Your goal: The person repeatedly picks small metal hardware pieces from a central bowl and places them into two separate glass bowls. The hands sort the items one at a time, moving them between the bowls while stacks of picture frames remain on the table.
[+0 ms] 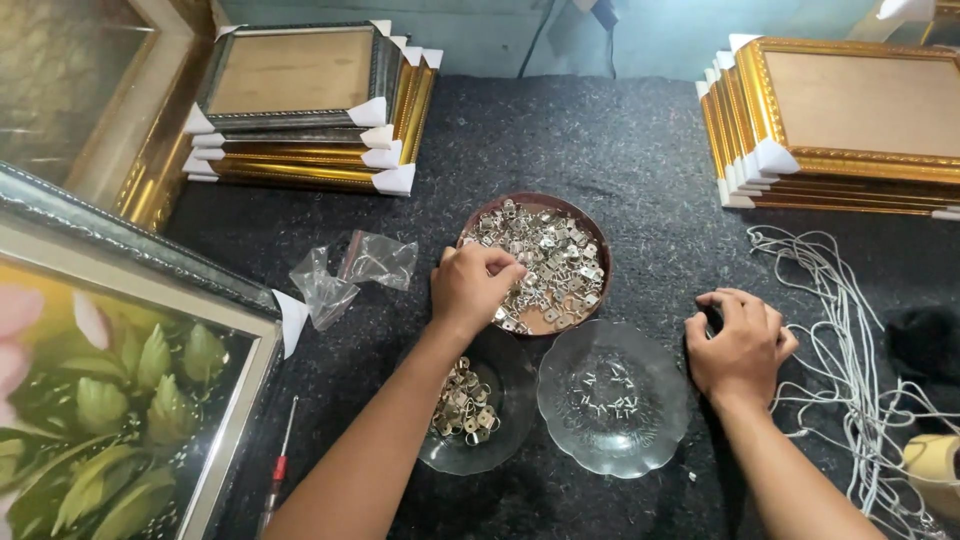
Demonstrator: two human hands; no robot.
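A: Centre of frame, the left hand [472, 285] dips into the brown bowl [590, 245], fingers pinched on small metal hangers [545, 262] (hard to say how many).

B: Right of it, the right hand [740, 340] rests curled on the dark tabletop [640, 150], beside the clear glass dish [612, 398].

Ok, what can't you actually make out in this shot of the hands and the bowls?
- Head view: whether the left hand pinches a metal hanger from the brown bowl; its own fingers hide it.
- What the right hand covers; a dark object is mostly hidden beneath.
- The yellowish object is cut off by the right edge.
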